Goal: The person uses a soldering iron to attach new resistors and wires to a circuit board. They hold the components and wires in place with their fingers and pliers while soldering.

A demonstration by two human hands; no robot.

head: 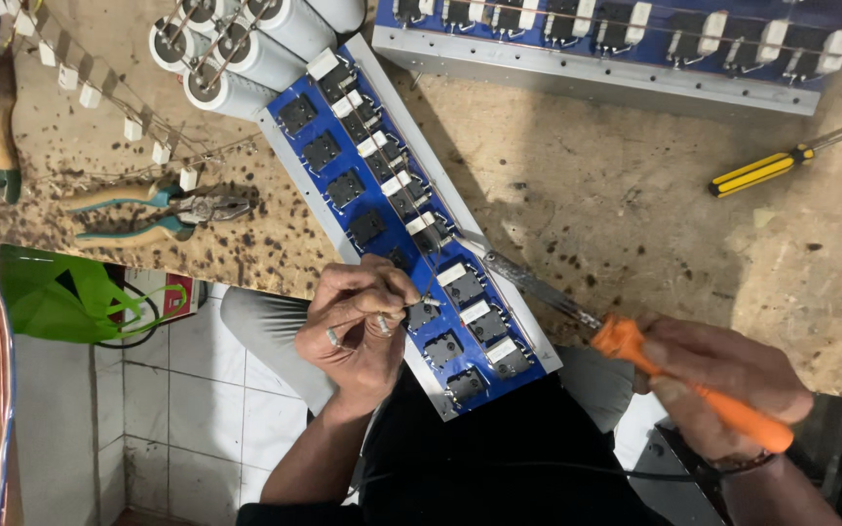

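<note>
A long blue circuit board (328, 131) with black square parts and white blocks lies slanted across the workbench edge, over my lap. My left hand (358, 326), with rings on it, pinches a thin wire against the board's near part. My right hand (723, 380) grips the orange handle of a soldering iron (626, 336). The iron's metal shaft reaches left, with its tip resting on the board near the white blocks, just above my left fingers.
Large white capacitors (236, 49) sit at the board's far end. A second blue board (616, 39) lies along the back. Pliers (163, 209) lie at left, a yellow-and-black screwdriver (762, 170) at right. A green bag (56, 292) hangs below the worn bench.
</note>
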